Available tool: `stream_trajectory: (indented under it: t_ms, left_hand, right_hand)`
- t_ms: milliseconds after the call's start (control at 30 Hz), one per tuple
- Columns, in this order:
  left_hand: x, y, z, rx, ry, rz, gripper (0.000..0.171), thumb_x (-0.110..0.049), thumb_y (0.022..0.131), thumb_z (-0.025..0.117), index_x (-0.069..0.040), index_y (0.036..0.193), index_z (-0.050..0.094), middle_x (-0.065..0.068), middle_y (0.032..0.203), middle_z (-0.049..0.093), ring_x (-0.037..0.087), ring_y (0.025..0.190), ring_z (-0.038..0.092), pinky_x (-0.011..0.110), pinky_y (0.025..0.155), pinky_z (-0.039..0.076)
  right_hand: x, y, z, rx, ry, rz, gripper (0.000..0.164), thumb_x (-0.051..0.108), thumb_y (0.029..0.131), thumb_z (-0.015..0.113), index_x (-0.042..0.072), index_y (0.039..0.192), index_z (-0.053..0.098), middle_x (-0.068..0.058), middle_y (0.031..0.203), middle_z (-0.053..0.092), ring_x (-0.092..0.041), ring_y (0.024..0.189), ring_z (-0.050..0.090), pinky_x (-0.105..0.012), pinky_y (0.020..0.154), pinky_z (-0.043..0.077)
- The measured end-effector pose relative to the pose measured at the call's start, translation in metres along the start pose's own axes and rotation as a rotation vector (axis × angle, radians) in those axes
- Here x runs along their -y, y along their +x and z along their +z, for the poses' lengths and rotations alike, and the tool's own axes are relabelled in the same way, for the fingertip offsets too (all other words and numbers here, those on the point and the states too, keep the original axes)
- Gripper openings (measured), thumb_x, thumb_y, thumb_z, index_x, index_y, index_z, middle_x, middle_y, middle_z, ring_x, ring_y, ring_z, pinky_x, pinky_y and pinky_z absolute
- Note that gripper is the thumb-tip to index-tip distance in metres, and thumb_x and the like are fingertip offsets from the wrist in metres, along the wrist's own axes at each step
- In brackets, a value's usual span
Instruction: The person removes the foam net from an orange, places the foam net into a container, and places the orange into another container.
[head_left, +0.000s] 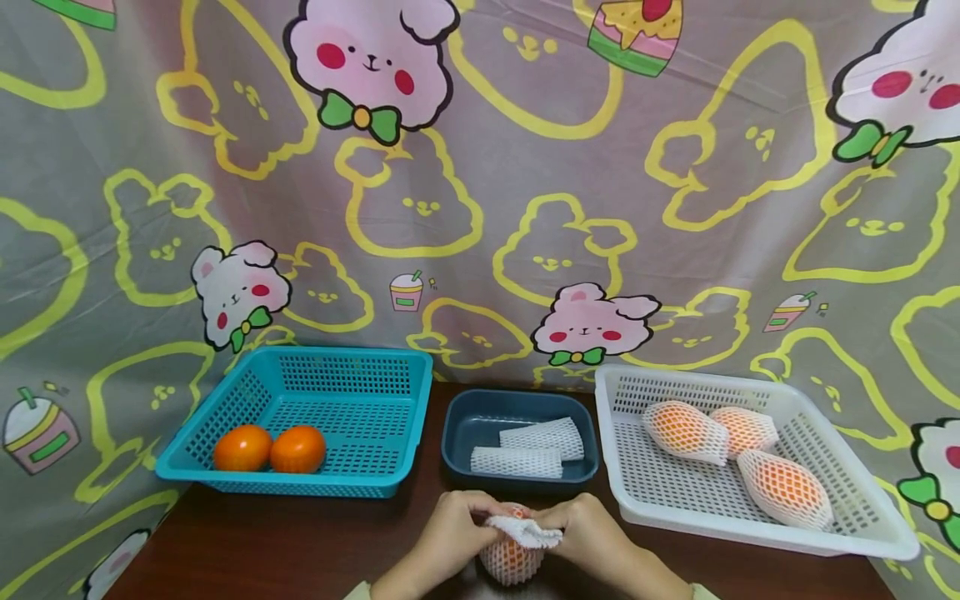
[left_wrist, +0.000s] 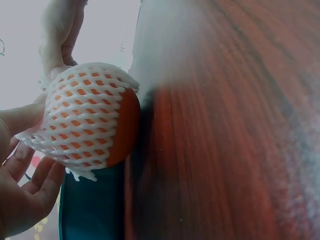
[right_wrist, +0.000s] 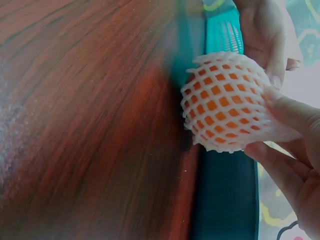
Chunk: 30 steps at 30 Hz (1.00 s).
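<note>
Low at the front of the table, an orange (left_wrist: 129, 127) sits inside a white foam net sleeve (right_wrist: 227, 102). In the left wrist view, part of its lower side shows bare below the net's edge. My left hand (head_left: 455, 533) pinches the gathered upper end of the sleeve from the left. From the other side, my right hand (head_left: 592, 537) pinches the same end, thumb and fingers on the foam. The sleeve's top (head_left: 527, 532) is bunched and folded between both hands, over the fruit.
A teal basket (head_left: 375, 479) at left holds two bare oranges (head_left: 297, 450). Behind my hands stands a dark blue tray (head_left: 468, 408) with two flat foam nets (head_left: 517, 462). A white basket (head_left: 637, 492) at right holds three net-wrapped oranges (head_left: 786, 490). A patterned cloth (head_left: 480, 167) hangs behind.
</note>
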<state>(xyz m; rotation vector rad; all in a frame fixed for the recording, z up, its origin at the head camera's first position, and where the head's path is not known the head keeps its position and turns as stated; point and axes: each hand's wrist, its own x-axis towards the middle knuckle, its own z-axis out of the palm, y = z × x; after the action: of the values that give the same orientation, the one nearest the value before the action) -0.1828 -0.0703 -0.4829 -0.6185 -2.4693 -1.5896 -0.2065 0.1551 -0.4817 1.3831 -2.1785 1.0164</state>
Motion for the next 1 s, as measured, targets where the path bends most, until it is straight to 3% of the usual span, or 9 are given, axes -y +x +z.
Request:
stream_trajectory:
  t_ms: [200, 300, 433, 533, 700, 833, 1000]
  left_hand:
    - [0.004, 0.002, -0.001, -0.004, -0.031, -0.019, 0.012, -0.007, 0.077, 0.088, -0.011, 0.085, 0.081, -0.008, 0.087, 0.074, 0.002, 0.081, 0.064, 0.023, 0.068, 0.054]
    - [0.008, 0.002, -0.003, 0.021, -0.039, -0.032, 0.018, -0.016, 0.078, 0.090, -0.011, 0.093, 0.081, -0.005, 0.098, 0.074, 0.007, 0.093, 0.066, 0.025, 0.077, 0.055]
    - [0.010, 0.003, -0.008, 0.099, -0.008, -0.043, 0.037, -0.024, 0.075, 0.093, -0.010, 0.106, 0.078, 0.005, 0.120, 0.070, 0.016, 0.113, 0.062, 0.030, 0.091, 0.053]
    - [0.010, 0.003, -0.012, 0.173, -0.018, -0.070, 0.049, -0.023, 0.071, 0.096, -0.009, 0.113, 0.074, 0.008, 0.125, 0.067, 0.017, 0.116, 0.060, 0.031, 0.094, 0.052]
    - [0.010, 0.002, -0.015, 0.226, -0.119, -0.139, 0.047, -0.011, 0.073, 0.093, -0.006, 0.116, 0.074, 0.002, 0.115, 0.070, 0.013, 0.105, 0.065, 0.026, 0.085, 0.056]
    - [0.010, 0.001, -0.014, 0.180, -0.121, -0.127, 0.038, -0.012, 0.074, 0.093, -0.005, 0.109, 0.079, 0.002, 0.112, 0.073, 0.012, 0.102, 0.067, 0.025, 0.082, 0.057]
    - [0.010, 0.001, -0.011, 0.112, -0.112, -0.077, 0.028, -0.014, 0.074, 0.093, -0.006, 0.098, 0.082, 0.001, 0.107, 0.075, 0.010, 0.100, 0.069, 0.025, 0.080, 0.057]
  right_hand:
    - [0.000, -0.001, -0.002, 0.007, 0.003, 0.070, 0.022, 0.008, 0.078, 0.088, 0.007, 0.099, 0.082, 0.000, 0.098, 0.078, -0.009, 0.090, 0.073, -0.020, 0.076, 0.056]
    - [-0.001, -0.004, -0.003, 0.079, 0.043, 0.159, 0.041, 0.023, 0.081, 0.089, 0.004, 0.115, 0.077, -0.005, 0.115, 0.075, -0.016, 0.105, 0.070, -0.028, 0.086, 0.056]
    - [-0.004, -0.009, -0.003, 0.205, 0.165, 0.274, 0.064, 0.036, 0.084, 0.084, -0.002, 0.133, 0.064, -0.011, 0.129, 0.069, -0.016, 0.116, 0.064, -0.033, 0.093, 0.055]
    - [-0.005, -0.010, -0.001, 0.235, 0.217, 0.309, 0.061, 0.034, 0.086, 0.082, -0.002, 0.132, 0.064, -0.008, 0.123, 0.071, -0.010, 0.111, 0.065, -0.031, 0.090, 0.056]
    - [-0.007, -0.010, 0.002, 0.167, 0.122, 0.226, 0.043, 0.028, 0.082, 0.086, 0.004, 0.115, 0.074, 0.000, 0.107, 0.076, -0.006, 0.096, 0.068, -0.024, 0.078, 0.056]
    - [-0.008, -0.009, 0.003, 0.106, 0.066, 0.139, 0.031, 0.022, 0.078, 0.089, 0.007, 0.103, 0.078, 0.001, 0.096, 0.077, -0.003, 0.088, 0.069, -0.017, 0.071, 0.054]
    - [-0.008, -0.006, 0.002, 0.056, 0.061, 0.096, 0.022, 0.017, 0.078, 0.089, 0.007, 0.095, 0.080, 0.002, 0.088, 0.077, 0.002, 0.080, 0.067, -0.013, 0.063, 0.051]
